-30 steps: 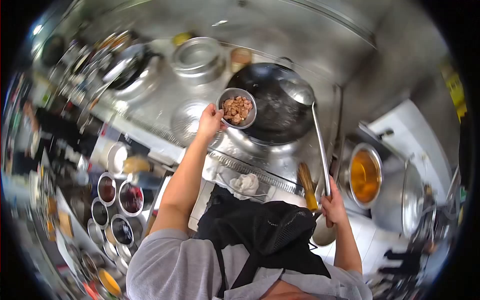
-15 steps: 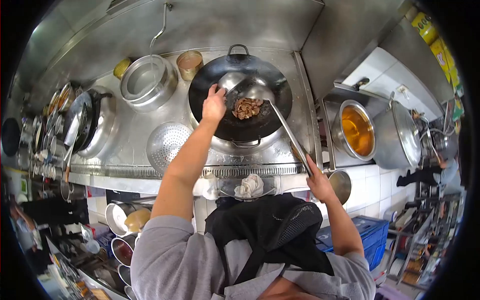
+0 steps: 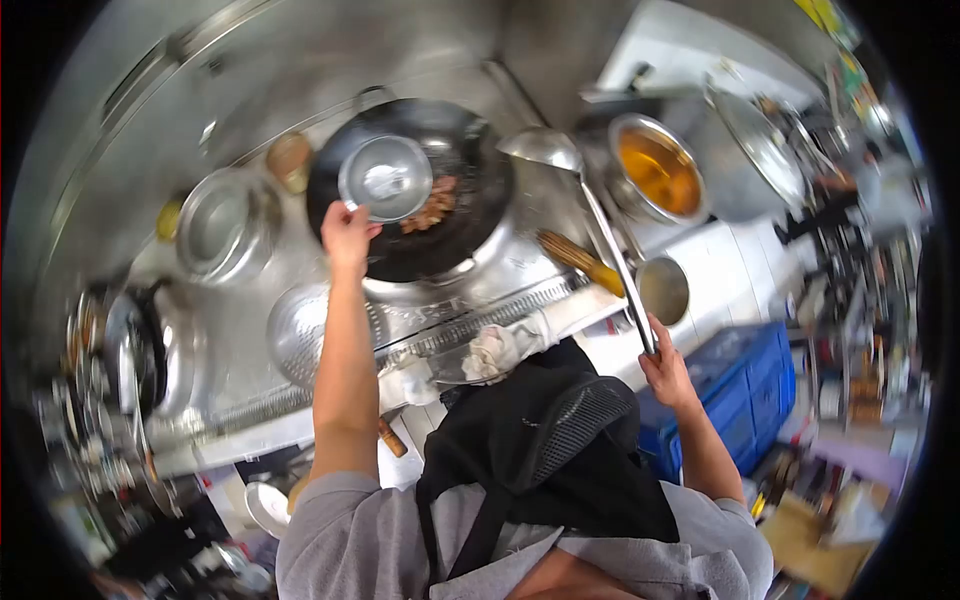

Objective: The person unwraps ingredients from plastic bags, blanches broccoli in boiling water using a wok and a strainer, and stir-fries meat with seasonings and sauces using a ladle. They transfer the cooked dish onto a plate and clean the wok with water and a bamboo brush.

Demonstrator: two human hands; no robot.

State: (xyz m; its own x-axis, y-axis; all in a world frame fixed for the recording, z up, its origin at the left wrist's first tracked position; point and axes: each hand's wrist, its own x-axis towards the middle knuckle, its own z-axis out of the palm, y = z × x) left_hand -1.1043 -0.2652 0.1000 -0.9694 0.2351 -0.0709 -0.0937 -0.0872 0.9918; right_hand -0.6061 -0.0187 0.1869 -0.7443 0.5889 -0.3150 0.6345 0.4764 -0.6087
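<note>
My left hand (image 3: pixel 349 238) pinches the rim of a metal bowl (image 3: pixel 386 180), which it holds over the black wok (image 3: pixel 478 165). Cooked meat pieces (image 3: pixel 433 207) lie in the wok, partly hidden behind the bowl. In my right hand (image 3: pixel 667 368) is the end of a long-handled ladle (image 3: pixel 548 148). The ladle's head hangs in the space between the wok and a metal pot (image 3: pixel 690 208) of amber liquid.
A bamboo brush (image 3: pixel 580 262) lies at the stove's right edge. A perforated strainer (image 3: pixel 300 335) rests left of the wok, with stacked metal basins (image 3: pixel 215 225) behind it. A lidded stockpot (image 3: pixel 745 150) stands far right; a blue crate (image 3: pixel 735 400) sits below.
The ladle has come out of the wok and swung right, towards the pot of amber liquid. The bowl now shows its open side above the wok. My view has turned right.
</note>
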